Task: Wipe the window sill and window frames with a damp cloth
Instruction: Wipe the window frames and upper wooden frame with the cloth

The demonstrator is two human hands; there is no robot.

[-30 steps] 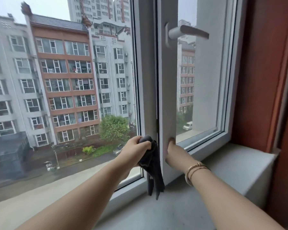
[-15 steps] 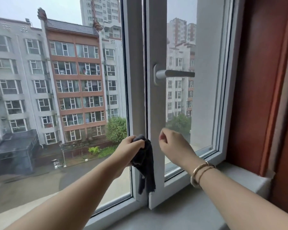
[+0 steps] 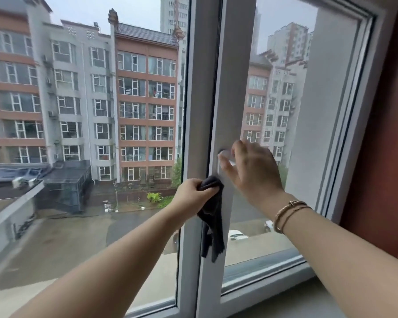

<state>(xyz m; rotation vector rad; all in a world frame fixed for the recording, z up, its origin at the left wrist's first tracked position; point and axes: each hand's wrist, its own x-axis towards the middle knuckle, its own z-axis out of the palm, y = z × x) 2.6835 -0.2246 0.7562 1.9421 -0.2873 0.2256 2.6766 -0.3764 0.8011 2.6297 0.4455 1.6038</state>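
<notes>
window frame: white upright between panes | right hand: fingers loosely spread, reaching over the window handle, grip not clear | left hand: clenched around dark cloth, hanging against frame

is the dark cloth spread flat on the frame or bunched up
Bunched. The left hand grips the cloth in a wad at its top against the window frame, and the rest hangs down in loose folds.
</notes>
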